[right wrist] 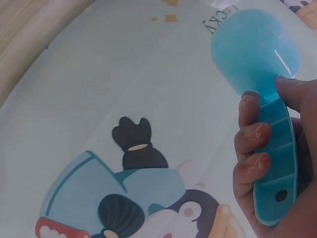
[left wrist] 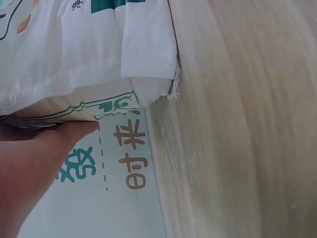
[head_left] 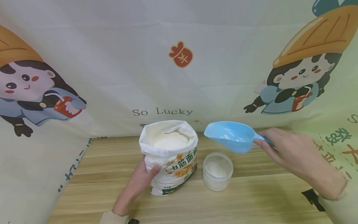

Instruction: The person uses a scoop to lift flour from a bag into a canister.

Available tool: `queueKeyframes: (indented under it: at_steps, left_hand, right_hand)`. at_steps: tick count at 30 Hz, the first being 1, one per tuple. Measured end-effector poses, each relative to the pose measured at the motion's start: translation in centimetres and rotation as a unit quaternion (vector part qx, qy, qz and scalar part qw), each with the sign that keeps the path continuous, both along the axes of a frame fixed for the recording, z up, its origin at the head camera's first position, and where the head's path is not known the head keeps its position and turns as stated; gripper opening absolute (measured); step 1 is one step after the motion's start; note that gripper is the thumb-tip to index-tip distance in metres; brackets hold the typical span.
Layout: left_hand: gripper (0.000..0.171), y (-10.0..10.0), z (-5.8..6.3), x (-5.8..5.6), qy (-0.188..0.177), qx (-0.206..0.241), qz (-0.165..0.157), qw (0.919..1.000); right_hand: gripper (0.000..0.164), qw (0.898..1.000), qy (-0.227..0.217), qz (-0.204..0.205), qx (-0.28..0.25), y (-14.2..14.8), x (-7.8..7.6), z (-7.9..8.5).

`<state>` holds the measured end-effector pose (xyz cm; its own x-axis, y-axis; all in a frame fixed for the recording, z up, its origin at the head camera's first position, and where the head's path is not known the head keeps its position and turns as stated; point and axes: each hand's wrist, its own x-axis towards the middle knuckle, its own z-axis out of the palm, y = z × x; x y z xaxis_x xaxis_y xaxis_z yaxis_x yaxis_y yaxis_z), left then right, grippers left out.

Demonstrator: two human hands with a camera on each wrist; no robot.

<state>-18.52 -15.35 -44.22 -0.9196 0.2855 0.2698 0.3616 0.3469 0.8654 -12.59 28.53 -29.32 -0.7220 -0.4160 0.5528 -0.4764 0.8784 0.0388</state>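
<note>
A white bag of flour (head_left: pixel 174 168) stands upright on the wooden table with its top rolled open, white flour (head_left: pixel 171 141) showing inside. My left hand (head_left: pixel 146 174) grips the bag's left side, the thumb on its front; in the left wrist view the thumb (left wrist: pixel 74 131) lies against the bag's edge. My right hand (head_left: pixel 291 151) holds a light blue scoop (head_left: pixel 233 133) by its handle, above and to the right of a clear round tub (head_left: pixel 217 179). Some white powder clings inside the scoop. White powder lies in the tub. In the right wrist view, fingers curl round the ridged handle (right wrist: pixel 275 158).
A pale printed cloth (head_left: pixel 126 71) with cartoon figures hangs behind the wooden table (head_left: pixel 246 202) and along both sides. The tub stands just right of the bag, with a narrow gap between them.
</note>
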Motion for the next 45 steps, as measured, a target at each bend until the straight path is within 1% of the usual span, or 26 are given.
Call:
queueKeyframes:
  at_steps: [3, 6, 12, 14, 15, 16, 20, 22, 27, 30, 33, 38, 40, 45]
  left_hand:
    - [0.101, 0.0, 0.0, 0.0, -0.003, 0.001, 0.000, 1.0000]
    - [0.100, 0.0, 0.0, 0.0, -0.004, 0.003, -0.001, 1.0000]
    - [0.099, 0.0, 0.0, 0.0, -0.002, 0.004, -0.001, 1.0000]
    - [0.099, 0.0, 0.0, 0.0, -0.002, 0.002, 0.001, 1.0000]
    - [0.099, 0.0, 0.0, 0.0, -0.003, 0.002, 0.003, 1.0000]
    - [0.099, 0.0, 0.0, 0.0, -0.003, 0.001, 0.003, 1.0000]
    - [0.101, 0.1, 0.0, 0.0, -0.005, 0.001, 0.003, 1.0000]
    - [0.102, 0.1, 0.0, 0.0, -0.006, 0.002, 0.003, 1.0000]
    - [0.102, 0.1, 0.1, 0.0, -0.005, 0.002, 0.001, 1.0000]
    - [0.101, 0.1, 0.2, 0.0, -0.006, -0.001, 0.003, 1.0000]
    - [0.101, 0.1, 0.2, 0.0, -0.005, -0.004, 0.005, 1.0000]
    - [0.100, 0.1, 0.2, -0.1, -0.006, -0.004, 0.001, 1.0000]
    - [0.100, 0.1, 0.2, -0.1, -0.007, -0.003, 0.000, 1.0000]
    - [0.100, 0.1, 0.2, -0.1, 0.001, -0.007, 0.004, 1.0000]
  right_hand:
    - [0.028, 1.000, 0.011, 0.014, -0.002, -0.8, -0.2, 0.4]
    - [0.032, 1.000, 0.017, 0.019, 0.000, -1.8, -0.4, 0.9]
    - [0.063, 0.998, 0.039, 0.045, 0.003, -4.0, -1.1, 2.2]
    - [0.067, 0.998, 0.041, 0.052, 0.007, -4.8, -1.3, 2.6]
    - [0.066, 0.998, 0.042, 0.055, 0.010, -5.2, -1.5, 2.8]
    - [0.061, 0.997, 0.043, 0.056, 0.014, -5.5, -1.5, 3.0]
    - [0.029, 0.998, 0.029, 0.055, 0.031, -6.7, -1.8, 3.8]
    - [0.019, 0.998, 0.022, 0.052, 0.038, -7.2, -1.9, 4.1]
    - [0.022, 0.998, 0.007, 0.046, 0.047, -8.3, -2.2, 4.6]
    - [0.025, 0.998, -0.013, 0.035, 0.057, -9.0, -2.5, 5.0]
    - [0.026, 0.997, -0.041, 0.020, 0.068, -9.9, -2.7, 5.4]
    - [0.032, 0.993, -0.087, 0.005, 0.083, -11.1, -3.0, 5.9]
    - [0.033, 0.991, -0.098, 0.005, 0.093, -11.5, -3.2, 6.0]
    - [0.031, 0.988, -0.106, 0.011, 0.109, -12.2, -3.2, 6.1]
